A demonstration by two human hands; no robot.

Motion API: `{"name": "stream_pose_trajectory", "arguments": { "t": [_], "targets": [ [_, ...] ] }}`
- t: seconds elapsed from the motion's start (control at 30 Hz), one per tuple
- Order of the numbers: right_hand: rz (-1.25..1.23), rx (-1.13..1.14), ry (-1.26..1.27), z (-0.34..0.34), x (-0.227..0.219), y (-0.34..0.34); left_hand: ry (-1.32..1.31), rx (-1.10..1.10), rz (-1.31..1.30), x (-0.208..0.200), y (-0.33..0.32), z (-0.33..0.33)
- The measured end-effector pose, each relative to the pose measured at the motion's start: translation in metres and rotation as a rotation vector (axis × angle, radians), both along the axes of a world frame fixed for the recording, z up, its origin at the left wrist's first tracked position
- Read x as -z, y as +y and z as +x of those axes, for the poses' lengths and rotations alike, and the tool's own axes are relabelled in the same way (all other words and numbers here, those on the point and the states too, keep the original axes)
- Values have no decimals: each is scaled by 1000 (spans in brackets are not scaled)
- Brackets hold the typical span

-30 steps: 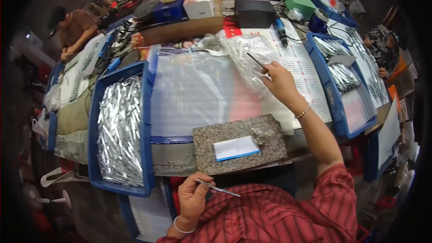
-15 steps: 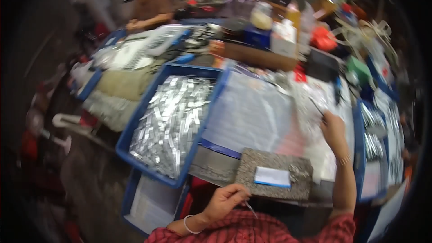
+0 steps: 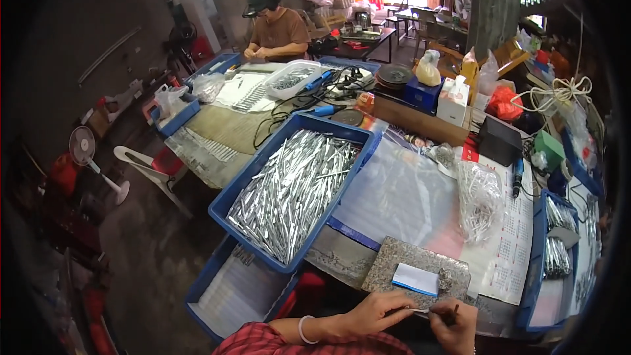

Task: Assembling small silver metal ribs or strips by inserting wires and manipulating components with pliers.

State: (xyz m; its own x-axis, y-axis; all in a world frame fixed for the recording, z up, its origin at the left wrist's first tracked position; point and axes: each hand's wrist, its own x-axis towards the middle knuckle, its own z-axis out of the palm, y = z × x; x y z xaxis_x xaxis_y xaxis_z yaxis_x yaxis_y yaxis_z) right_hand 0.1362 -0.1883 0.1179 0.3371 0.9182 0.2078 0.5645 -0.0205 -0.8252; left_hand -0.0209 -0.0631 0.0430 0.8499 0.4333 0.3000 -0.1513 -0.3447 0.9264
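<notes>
A: What's being worked on? 
B: A thin silvery metal pin point(image 3: 420, 311), held low at the near table edge, just in front of the speckled grey stone slab point(image 3: 415, 269); the left hand point(image 3: 374, 312) pinches one end between thumb and fingertips, closed snugly on it; the right hand point(image 3: 453, 323) meets the other end, fingers curled shut around a small dark slender tool point(image 3: 453, 310) pressed to it.

A: Which step would you call it? 
B: I'd judge it fitting or trimming the pin's tip, both hands together; whether tool and pin are already joined is too small to tell.

A: And the next move? 
B: Probably a steady, fine push with the ends lined up; the left grip must not roll.

A: What lies around? 
B: A small white pad with a blue edge point(image 3: 415, 279) sits on the slab; beyond is a clear plastic sheet point(image 3: 394, 197); to the left a big blue plastic crate of silvery metal strips point(image 3: 289, 190); to the right a clear bag of metal parts point(image 3: 480, 200); farther off, another person in a brown shirt point(image 3: 279, 26) works at the same long table point(image 3: 223, 125).
</notes>
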Motion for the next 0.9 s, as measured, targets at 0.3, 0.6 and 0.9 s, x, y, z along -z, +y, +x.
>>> {"name": "stream_pose_trajectory", "arguments": {
  "t": [0.3,0.6,0.9],
  "targets": [
    [54,-15,677,-21,42,-2,135,267,-964,-6,-16,-6],
    [239,117,856,-23,47,-20,172,243,-806,-16,-30,3],
    [30,138,782,-15,47,-34,115,19,-871,-14,-26,0]
  ]
}}
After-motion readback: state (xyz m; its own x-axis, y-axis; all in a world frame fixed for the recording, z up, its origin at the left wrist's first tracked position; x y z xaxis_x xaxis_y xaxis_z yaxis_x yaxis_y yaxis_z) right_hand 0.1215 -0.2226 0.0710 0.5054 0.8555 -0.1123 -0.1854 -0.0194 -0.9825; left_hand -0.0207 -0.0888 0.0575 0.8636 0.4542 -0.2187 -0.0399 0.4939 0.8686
